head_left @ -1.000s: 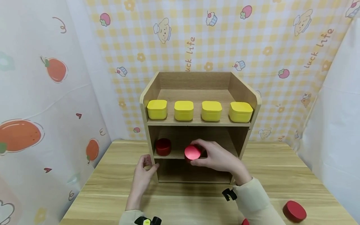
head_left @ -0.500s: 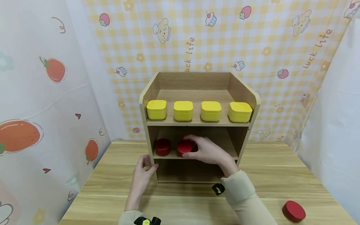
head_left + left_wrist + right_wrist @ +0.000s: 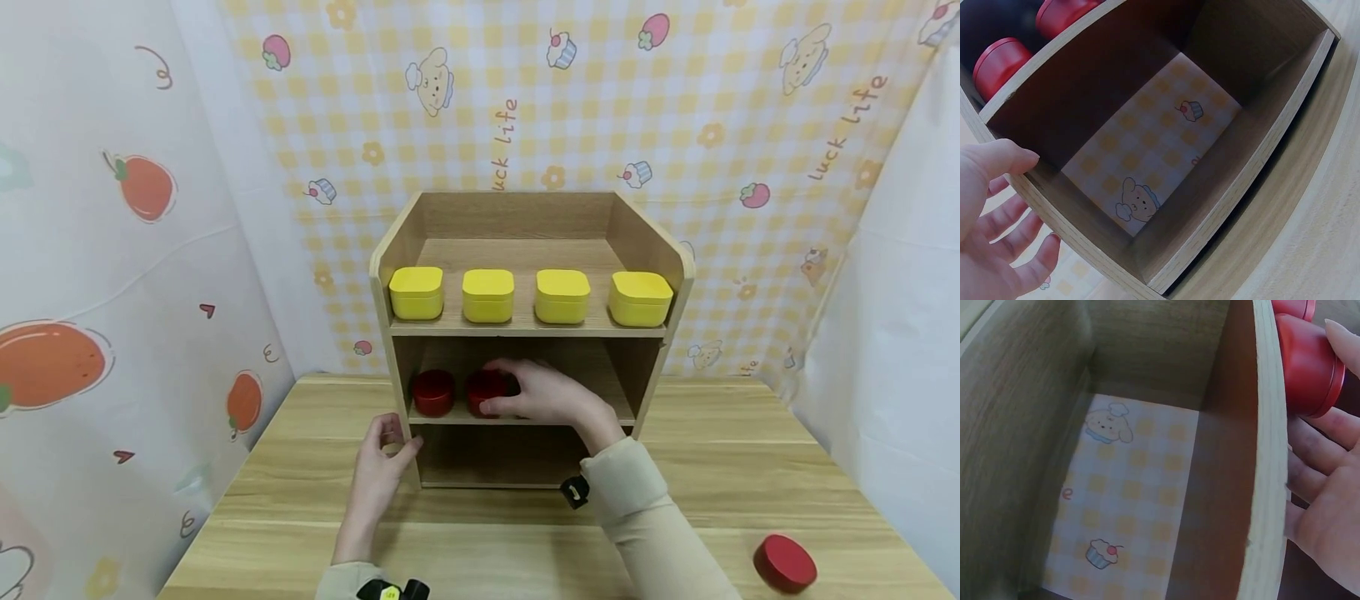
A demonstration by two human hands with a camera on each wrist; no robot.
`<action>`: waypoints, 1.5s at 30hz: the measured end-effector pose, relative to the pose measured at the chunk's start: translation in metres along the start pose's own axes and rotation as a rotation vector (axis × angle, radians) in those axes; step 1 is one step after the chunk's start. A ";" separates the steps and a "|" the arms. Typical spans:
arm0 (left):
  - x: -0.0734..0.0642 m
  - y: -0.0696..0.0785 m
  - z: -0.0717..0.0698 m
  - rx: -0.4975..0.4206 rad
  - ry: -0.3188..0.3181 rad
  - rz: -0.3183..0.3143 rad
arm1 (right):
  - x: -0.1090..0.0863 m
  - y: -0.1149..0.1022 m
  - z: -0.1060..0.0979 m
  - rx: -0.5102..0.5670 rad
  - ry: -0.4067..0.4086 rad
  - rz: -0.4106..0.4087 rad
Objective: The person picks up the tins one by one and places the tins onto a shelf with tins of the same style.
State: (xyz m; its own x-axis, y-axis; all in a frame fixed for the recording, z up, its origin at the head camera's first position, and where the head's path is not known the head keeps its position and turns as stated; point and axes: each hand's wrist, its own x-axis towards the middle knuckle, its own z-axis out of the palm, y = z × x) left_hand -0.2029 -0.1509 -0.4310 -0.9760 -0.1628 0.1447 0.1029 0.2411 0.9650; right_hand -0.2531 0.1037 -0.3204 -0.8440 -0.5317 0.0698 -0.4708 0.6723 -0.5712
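On the middle level of a small wooden shelf unit (image 3: 525,332), my right hand (image 3: 546,398) grips a round red tin (image 3: 475,395) between thumb and fingers. The tin stands upright at the front edge, just right of another red tin (image 3: 432,393). In the right wrist view the gripped tin (image 3: 1310,365) sits beyond the shelf board, with fingers beneath and thumb at its lid. My left hand (image 3: 379,463) holds the unit's left side panel; in the left wrist view the thumb lies over its front edge and the fingers are outside.
Several yellow lidded boxes (image 3: 488,296) stand in a row on the top level. A further red tin (image 3: 784,563) lies on the wooden table (image 3: 300,500) at the front right. Patterned cloth (image 3: 555,108) hangs behind, and white cloth bounds both sides.
My right hand has carried the red tin left and back onto the middle level, beside the first tin, and its tilted lid is now level. My left hand stays put.
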 end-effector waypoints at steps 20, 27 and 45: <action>0.007 -0.020 0.001 -0.005 0.016 0.046 | 0.000 0.000 -0.001 -0.015 -0.013 0.007; 0.006 -0.017 0.001 -0.009 0.004 0.043 | -0.007 0.000 -0.005 -0.026 0.003 -0.014; 0.004 -0.022 0.000 0.019 0.000 0.044 | -0.067 0.014 -0.010 -0.119 0.101 -0.124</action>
State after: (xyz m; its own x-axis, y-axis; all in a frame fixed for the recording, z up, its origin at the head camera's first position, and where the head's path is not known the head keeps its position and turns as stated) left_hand -0.2093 -0.1571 -0.4510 -0.9705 -0.1518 0.1874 0.1424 0.2665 0.9533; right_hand -0.2055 0.1540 -0.3252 -0.7964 -0.5639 0.2187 -0.5946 0.6641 -0.4532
